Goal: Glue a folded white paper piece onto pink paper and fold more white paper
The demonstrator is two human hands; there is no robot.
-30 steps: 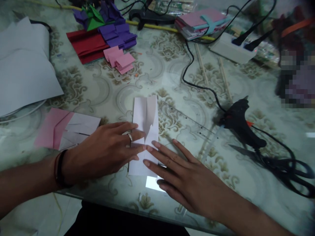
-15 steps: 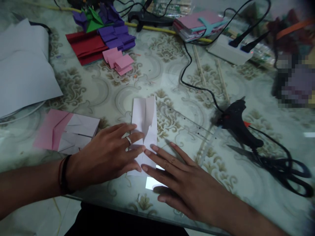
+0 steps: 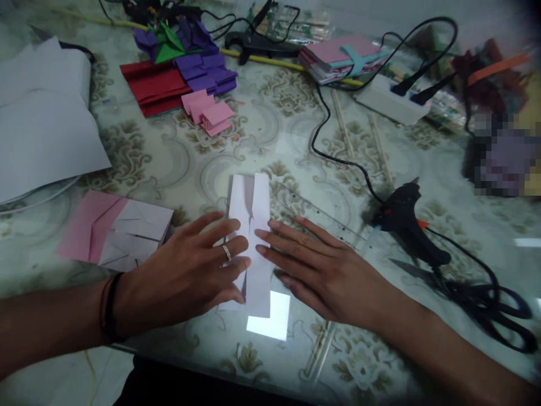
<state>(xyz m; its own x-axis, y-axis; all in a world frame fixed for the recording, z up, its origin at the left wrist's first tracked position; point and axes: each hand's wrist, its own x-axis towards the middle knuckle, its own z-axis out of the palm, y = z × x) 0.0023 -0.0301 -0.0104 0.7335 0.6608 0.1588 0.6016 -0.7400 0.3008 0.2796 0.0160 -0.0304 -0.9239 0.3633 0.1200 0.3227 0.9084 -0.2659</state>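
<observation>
From where I stand, the folded white paper strip lies on the patterned table, under the fingers of both hands. The left hand spreads its fingers over the left side, and the right hand lays its extended fingertips on the right flap; neither one pinches it. I think this paper is very light, bends easily and may tear, so it is better taken gently along the long outer edges.
</observation>
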